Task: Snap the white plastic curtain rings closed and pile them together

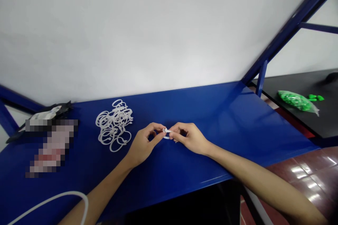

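Observation:
Both hands meet over the middle of a blue shelf (224, 119). My left hand (144, 144) and my right hand (188, 137) each pinch one side of a small white plastic ring (166, 133), held just above the surface. The fingers of both hands are closed on it. A pile of several similar white rings (114, 123) lies on the shelf to the left of my left hand, a short way off.
A pixelated patch (51, 146) and a dark packet (46, 114) lie at the shelf's left end. A white cable (66, 197) curves at the bottom left. A bag of green parts (297, 100) rests on a black table to the right. A white wall stands behind.

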Available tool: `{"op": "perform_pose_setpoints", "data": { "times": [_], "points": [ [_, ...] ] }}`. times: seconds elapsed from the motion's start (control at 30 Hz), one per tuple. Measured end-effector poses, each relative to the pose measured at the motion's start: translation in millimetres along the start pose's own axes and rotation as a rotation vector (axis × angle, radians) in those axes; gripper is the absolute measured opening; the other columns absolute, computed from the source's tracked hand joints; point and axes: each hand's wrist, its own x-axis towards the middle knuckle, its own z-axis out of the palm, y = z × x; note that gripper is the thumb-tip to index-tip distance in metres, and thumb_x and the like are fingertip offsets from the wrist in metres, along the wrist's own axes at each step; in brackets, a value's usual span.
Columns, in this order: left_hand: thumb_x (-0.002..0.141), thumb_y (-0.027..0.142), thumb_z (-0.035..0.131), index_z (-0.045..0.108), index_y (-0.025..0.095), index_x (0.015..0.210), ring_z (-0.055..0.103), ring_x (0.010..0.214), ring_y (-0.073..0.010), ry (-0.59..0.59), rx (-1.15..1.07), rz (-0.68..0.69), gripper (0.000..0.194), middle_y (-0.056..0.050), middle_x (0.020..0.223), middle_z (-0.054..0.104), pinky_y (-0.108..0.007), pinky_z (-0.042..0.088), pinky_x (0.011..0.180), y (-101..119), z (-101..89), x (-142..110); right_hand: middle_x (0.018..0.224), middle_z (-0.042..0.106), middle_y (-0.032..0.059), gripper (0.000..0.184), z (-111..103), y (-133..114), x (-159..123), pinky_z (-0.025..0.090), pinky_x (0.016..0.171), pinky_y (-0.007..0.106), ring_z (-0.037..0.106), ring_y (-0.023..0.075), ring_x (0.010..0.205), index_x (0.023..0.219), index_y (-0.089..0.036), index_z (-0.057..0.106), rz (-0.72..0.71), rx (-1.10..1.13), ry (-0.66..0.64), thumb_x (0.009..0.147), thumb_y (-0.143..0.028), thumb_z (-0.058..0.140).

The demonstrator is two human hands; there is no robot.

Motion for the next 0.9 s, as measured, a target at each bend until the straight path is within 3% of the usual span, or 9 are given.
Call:
{"op": "perform_pose_setpoints", "data": {
  "times": [0.3, 0.7, 0.9],
  "points": [
    [0.088, 0.032, 0.070, 0.076, 0.024, 0.094, 0.064, 0.073, -0.0142, 0.084, 0.004, 0.115, 0.012, -0.001, 0.086, 0.072, -0.031, 0.054, 0.076, 0, 3.7, -1, 0.081, 0.072, 0.0009, 0.023, -2, -6, -3, 0.047, 0.061, 0.022, 0.064, 0.0119, 0.070, 0.091, -0.020, 0.070, -0.115, -0.203, -0.024, 0.098, -0.039, 0.060],
    [0.090, 0.028, 0.071, 0.077, 0.025, 0.090, 0.066, 0.082, -0.0160, 0.158, 0.023, 0.262, 0.006, -0.001, 0.086, 0.075, -0.032, 0.055, 0.076, 10, 9.2, -6, 0.078, 0.071, 0.0006, 0.021, -4, -13, -6, 0.046, 0.062, 0.022, 0.063, 0.0119, 0.067, 0.093, -0.019, 0.069, -0.183, -0.226, -0.027, 0.100, -0.035, 0.058],
    [0.091, 0.017, 0.068, 0.075, 0.022, 0.091, 0.066, 0.079, -0.0133, 0.206, 0.119, 0.476, 0.008, 0.000, 0.084, 0.074, -0.027, 0.056, 0.072, 11, 12.9, -8, 0.080, 0.068, 0.0026, 0.025, -2, -11, -9, 0.047, 0.067, 0.024, 0.061, 0.0128, 0.069, 0.093, -0.017, 0.067, -0.351, -0.414, -0.042, 0.104, -0.035, 0.052]
  ]
}}
